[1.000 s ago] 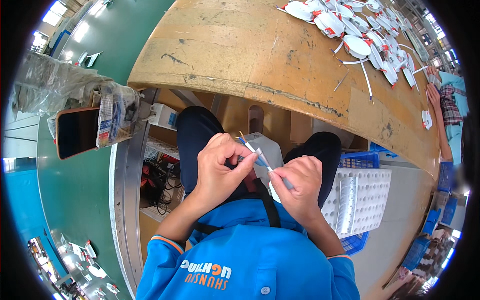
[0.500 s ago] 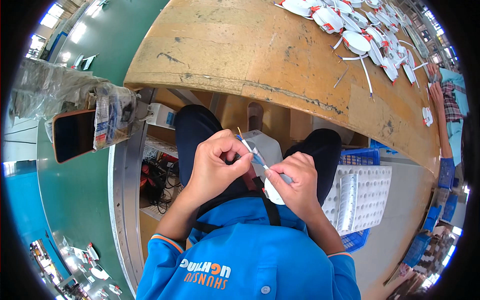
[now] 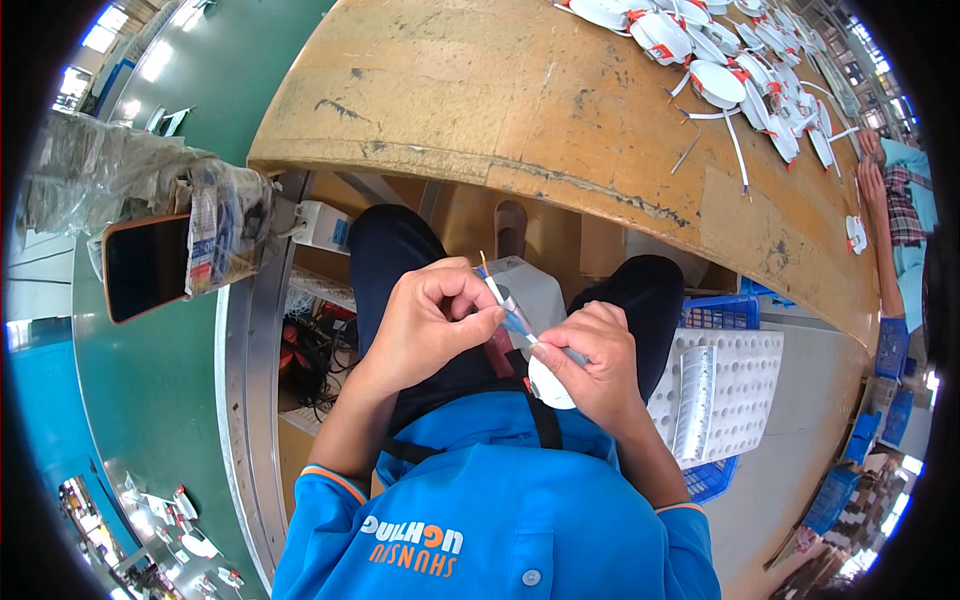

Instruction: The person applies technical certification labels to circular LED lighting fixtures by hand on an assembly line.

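Note:
Over my lap, a white cable (image 3: 494, 287) slants between my two hands, with bare blue and brown wire ends at its upper tip. My left hand (image 3: 430, 318) is closed in a pinch on a small, shiny, bluish strip (image 3: 516, 317) that lies against the cable. Lower down, the thumb and fingers of my right hand (image 3: 592, 362) grip the cable close to a white round lamp (image 3: 549, 386). That lamp hangs below the right thumb, partly hidden by the hand. Whether the strip is stuck round the cable or only beside it, I cannot tell.
A worn wooden table (image 3: 420, 100) curves ahead, with a heap of white round lamps (image 3: 718, 85) at its far right. At left a phone (image 3: 146, 268) hangs on a wrapped arm. A white perforated tray (image 3: 745, 385) rests on a blue crate (image 3: 712, 480). Another person's hand (image 3: 872, 185) shows at right.
Both hands keep their pinch in almost the same place. The table and lamps have shifted slightly in the picture.

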`<state>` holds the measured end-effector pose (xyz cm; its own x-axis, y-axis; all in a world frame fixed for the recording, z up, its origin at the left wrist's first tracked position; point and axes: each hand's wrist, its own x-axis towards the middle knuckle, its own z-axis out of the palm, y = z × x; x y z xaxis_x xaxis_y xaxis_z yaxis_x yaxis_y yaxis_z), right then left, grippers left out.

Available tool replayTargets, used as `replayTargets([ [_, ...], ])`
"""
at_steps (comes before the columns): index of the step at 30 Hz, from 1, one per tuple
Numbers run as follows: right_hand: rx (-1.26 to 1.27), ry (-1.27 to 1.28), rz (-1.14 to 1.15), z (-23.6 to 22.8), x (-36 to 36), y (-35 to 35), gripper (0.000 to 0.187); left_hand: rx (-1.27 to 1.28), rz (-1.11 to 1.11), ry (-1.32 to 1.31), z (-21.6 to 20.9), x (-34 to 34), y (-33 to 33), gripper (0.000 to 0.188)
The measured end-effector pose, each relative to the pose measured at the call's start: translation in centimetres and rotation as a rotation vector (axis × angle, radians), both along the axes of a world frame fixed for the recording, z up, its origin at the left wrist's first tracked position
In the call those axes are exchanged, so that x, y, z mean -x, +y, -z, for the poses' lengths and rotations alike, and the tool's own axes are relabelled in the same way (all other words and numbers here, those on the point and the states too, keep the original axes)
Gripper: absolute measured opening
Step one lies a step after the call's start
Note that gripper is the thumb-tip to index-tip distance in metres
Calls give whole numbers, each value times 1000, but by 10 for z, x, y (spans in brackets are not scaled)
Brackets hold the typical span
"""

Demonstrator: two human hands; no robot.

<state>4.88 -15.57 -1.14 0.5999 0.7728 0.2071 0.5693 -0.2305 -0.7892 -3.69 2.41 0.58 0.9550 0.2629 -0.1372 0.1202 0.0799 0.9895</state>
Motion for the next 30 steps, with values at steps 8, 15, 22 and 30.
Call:
replayTargets([
  [8,6,-3,-46,0,-1,-2,8,20,60,-15,0,0,2,12],
  [15,22,13,-68,0,-2,-3,8,83,56,6,-2,2,1,12],
  [22,15,29,-95,0,-3,-4,9,163,48,15,-1,2,0,10],
  [30,5,90,-101,-1,-2,-5,8,261,20,25,1,1,-2,7],
])
